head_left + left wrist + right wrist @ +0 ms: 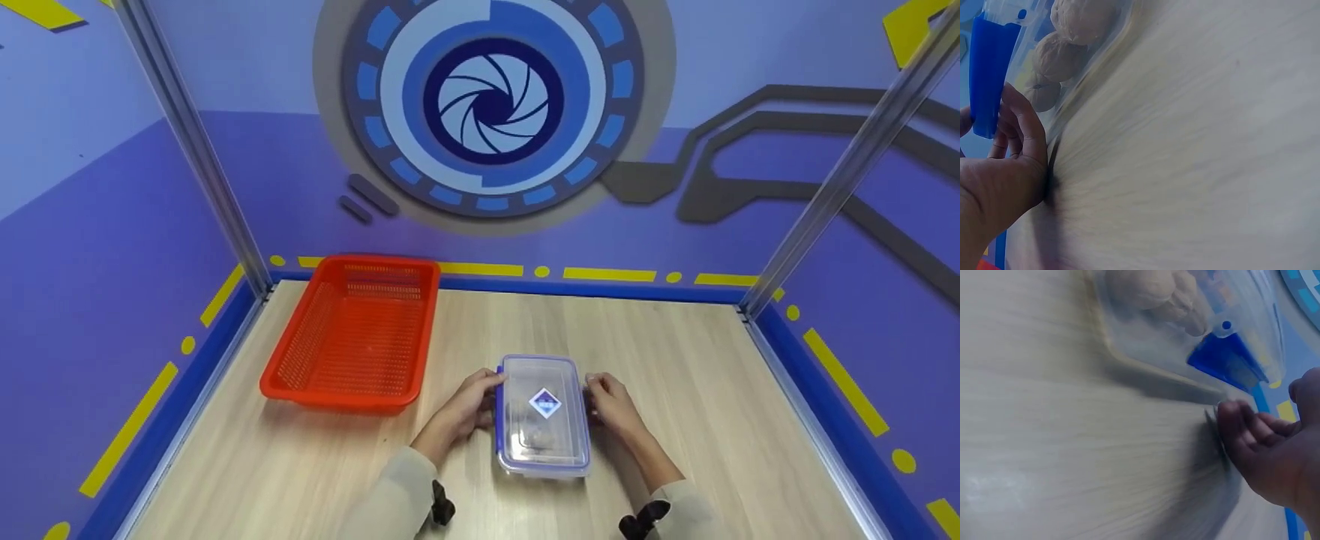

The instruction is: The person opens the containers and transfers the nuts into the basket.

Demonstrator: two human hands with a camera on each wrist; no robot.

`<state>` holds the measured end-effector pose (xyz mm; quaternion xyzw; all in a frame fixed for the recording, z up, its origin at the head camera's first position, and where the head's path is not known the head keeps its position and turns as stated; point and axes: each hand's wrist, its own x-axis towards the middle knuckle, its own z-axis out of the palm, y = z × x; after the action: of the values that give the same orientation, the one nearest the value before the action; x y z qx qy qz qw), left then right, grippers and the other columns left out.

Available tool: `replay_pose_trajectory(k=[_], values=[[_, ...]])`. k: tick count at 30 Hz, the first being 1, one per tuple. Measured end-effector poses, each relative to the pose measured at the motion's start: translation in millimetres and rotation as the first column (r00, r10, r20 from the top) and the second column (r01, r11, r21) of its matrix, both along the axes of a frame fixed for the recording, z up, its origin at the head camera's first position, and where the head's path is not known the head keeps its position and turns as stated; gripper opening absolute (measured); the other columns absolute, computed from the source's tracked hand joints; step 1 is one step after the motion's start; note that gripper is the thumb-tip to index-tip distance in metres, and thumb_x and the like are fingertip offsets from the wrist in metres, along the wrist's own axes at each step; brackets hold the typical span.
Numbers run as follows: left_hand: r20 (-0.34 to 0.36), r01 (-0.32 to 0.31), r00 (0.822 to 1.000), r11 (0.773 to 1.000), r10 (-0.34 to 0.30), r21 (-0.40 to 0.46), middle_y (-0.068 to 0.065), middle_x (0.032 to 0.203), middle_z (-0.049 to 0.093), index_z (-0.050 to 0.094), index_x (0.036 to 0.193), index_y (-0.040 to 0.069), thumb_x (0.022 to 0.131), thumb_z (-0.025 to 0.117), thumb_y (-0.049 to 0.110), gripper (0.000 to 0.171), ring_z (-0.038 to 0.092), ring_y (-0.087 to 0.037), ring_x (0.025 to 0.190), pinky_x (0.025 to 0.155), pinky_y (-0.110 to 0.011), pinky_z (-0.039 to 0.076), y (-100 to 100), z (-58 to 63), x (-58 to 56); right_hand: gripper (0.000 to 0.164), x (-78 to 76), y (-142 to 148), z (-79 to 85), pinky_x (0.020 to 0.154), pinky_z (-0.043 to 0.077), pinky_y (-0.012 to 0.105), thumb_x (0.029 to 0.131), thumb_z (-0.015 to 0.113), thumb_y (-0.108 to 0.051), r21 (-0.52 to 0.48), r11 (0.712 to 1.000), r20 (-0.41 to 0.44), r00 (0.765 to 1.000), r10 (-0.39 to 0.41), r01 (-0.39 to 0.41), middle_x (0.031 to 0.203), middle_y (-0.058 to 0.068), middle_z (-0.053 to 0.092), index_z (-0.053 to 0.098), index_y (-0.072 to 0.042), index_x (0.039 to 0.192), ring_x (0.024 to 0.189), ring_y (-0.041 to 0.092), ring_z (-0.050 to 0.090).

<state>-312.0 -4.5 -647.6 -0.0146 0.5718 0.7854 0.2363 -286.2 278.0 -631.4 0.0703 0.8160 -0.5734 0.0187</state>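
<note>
A clear food container (543, 435) with a lidded top, purple-blue edging and a diamond-shaped sticker lies on the wooden table. Through its side, in the left wrist view, several round tan things like walnuts (1057, 56) show. At the container's left side my left hand (466, 405) has the blue latch (992, 73) between thumb and fingers; that flap stands out from the wall. My right hand (616, 405) is just off the right side, fingers loosely bent and holding nothing. Near it, the right wrist view shows another blue latch (1227, 360), apart from the fingers.
A red perforated basket (360, 405) stands at the back left of the table (675, 360). Printed blue-purple panels (262, 165) enclose the back and both sides, with metal posts (195, 142) at the corners.
</note>
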Motion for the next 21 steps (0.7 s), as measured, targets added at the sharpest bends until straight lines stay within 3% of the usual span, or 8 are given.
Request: replay_pose_trajectory(k=[5,10,21], values=[[-0.005,-0.002,1.0,1.0,0.001,-0.004,-0.004,0.094,0.069,0.057,0.101,0.012,0.102,0.066,0.031,0.021,0.067,-0.017,0.083,0.065,-0.031,0.06,1,0.1,-2.0,0.053,5.9,-8,15.7,0.086,0.06,0.042,0.112,0.054,-0.037,-0.017,0.999,0.05,0.998,0.036,-0.035,0.13,0.025,0.061,0.051,0.005,0.143,0.109,0.033,0.067],[-0.006,-0.005,1.0,1.0,0.005,-0.017,-0.003,0.092,0.068,0.056,0.1,0.014,0.102,0.065,0.031,0.02,0.067,-0.016,0.081,0.064,-0.031,0.059,2,0.5,-2.7,0.079,11.0,-19,23.6,0.102,0.054,0.054,0.105,0.062,-0.05,0.038,0.995,0.069,0.994,0.087,-0.09,0.144,0.033,0.052,0.038,0.007,0.154,0.127,0.044,0.059],[-0.023,-0.011,1.0,1.0,0.01,-0.028,-0.004,0.091,0.07,0.053,0.1,0.013,0.103,0.062,0.031,0.02,0.069,-0.017,0.08,0.064,-0.032,0.061,3,-1.4,-1.6,0.075,18.4,-31,16.9,0.112,0.045,0.063,0.102,0.072,-0.036,0.064,0.992,0.006,0.994,0.113,-0.113,0.144,0.035,0.053,0.04,0.01,0.152,0.132,0.049,0.055]])
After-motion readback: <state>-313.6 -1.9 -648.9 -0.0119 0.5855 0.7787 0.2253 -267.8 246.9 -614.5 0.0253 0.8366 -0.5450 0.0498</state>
